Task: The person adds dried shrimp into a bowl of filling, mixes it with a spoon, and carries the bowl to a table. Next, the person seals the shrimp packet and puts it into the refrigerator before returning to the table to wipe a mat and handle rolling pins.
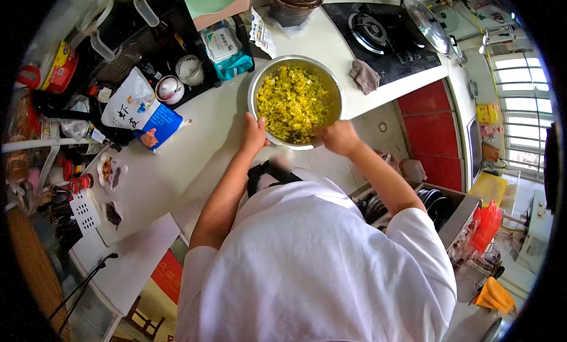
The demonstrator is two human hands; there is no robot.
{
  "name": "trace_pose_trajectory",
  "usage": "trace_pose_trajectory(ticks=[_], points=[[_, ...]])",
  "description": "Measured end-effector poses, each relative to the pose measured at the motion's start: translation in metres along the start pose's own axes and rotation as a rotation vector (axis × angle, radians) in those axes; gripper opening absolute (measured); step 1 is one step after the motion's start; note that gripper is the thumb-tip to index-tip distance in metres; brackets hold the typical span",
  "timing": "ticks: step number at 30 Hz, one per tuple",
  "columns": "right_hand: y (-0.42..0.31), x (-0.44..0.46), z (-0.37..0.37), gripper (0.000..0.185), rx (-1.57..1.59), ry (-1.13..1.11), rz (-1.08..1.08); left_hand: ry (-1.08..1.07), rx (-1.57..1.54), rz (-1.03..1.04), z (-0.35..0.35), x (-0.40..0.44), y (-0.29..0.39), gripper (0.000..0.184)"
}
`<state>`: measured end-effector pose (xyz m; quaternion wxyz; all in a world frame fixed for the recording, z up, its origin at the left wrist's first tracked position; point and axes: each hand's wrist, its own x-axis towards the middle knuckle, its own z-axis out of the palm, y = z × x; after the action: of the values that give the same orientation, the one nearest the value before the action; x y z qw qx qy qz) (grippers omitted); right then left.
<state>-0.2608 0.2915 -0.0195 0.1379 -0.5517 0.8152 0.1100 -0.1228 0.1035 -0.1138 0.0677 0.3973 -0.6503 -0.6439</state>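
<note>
A stainless steel bowl (253, 94) sits at the counter's front edge, filled with a chopped yellow-green food mixture (292, 100). My left hand (254, 133) grips the bowl's lower left side, thumb up near the rim. At the lower right rim, my right hand (341, 138) is closed, its knuckles over the edge of the food. Whatever lies inside that fist is hidden.
Left of the bowl lie a blue-and-white food pouch (139, 112) and small jars (169, 89). Behind stand a wipes pack (227, 50) and a dark pot (293, 5). A cloth (364, 76) lies beside the gas stove (384, 38). Below right, a drawer (463, 218) is pulled out.
</note>
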Motion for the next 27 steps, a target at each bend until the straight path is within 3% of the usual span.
trace_pose_trajectory(ticks=[5,12,18,22,24,25,27], points=[[0.028,0.024,-0.026,0.011,-0.175,0.057,-0.031,-0.013,0.009,-0.011,0.001,0.003,-0.003,0.037],[0.023,0.009,-0.06,0.016,-0.145,0.125,-0.075,-0.042,-0.025,-0.048,0.003,0.004,-0.008,0.051],[0.034,-0.002,-0.031,0.019,-0.036,0.079,-0.293,0.026,0.03,0.009,0.006,0.005,-0.012,0.053],[0.072,0.02,-0.015,0.014,-0.159,0.118,-0.187,0.008,0.041,-0.014,0.004,0.006,-0.007,0.05],[0.076,0.03,-0.022,0.01,-0.274,0.13,-0.137,-0.108,0.054,-0.152,0.0,0.01,-0.008,0.07],[0.076,0.031,-0.025,0.01,-0.226,0.198,-0.141,-0.105,0.057,-0.151,0.001,0.009,-0.009,0.07],[0.073,0.037,-0.035,0.009,-0.172,0.25,-0.13,-0.015,0.051,0.004,0.004,0.005,-0.011,0.05]])
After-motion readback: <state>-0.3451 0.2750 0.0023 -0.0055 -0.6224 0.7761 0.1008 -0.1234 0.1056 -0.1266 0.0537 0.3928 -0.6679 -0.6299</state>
